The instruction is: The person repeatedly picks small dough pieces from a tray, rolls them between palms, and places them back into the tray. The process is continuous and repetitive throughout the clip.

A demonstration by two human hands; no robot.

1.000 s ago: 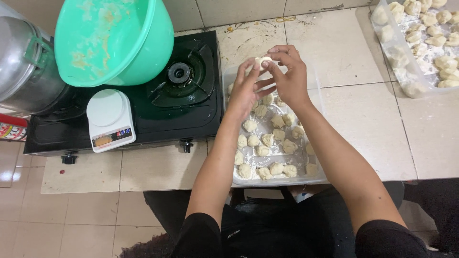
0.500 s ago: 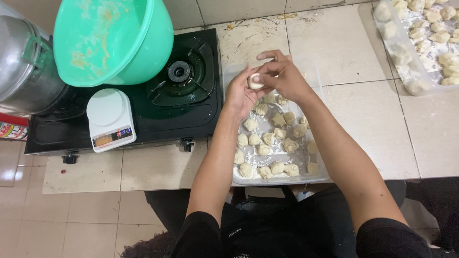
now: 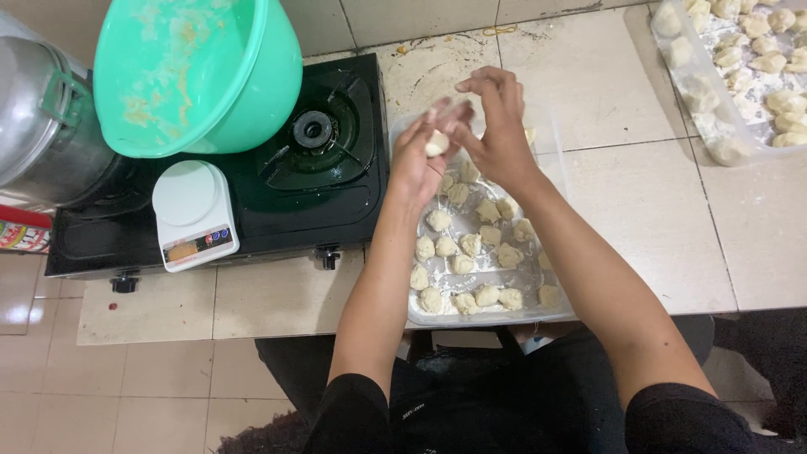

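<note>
Both my hands are raised above the far end of a clear plastic tray (image 3: 561,313) holding several pale dough pieces (image 3: 471,245) dusted with flour. My left hand (image 3: 418,156) cups a small white dough piece (image 3: 435,144) in its palm. My right hand (image 3: 497,126) presses its fingers against the same piece from the right. The two hands touch each other around the dough.
A black gas stove (image 3: 319,181) lies to the left, with a tilted green plastic bowl (image 3: 197,71) and a white kitchen scale (image 3: 193,214) on it. A metal pot (image 3: 42,126) stands far left. A second tray of dough pieces (image 3: 740,76) sits at the top right on the tiled floor.
My hands went from resting on the dough in the tray to lifting one piece up; they now hold it between them, higher and slightly left.
</note>
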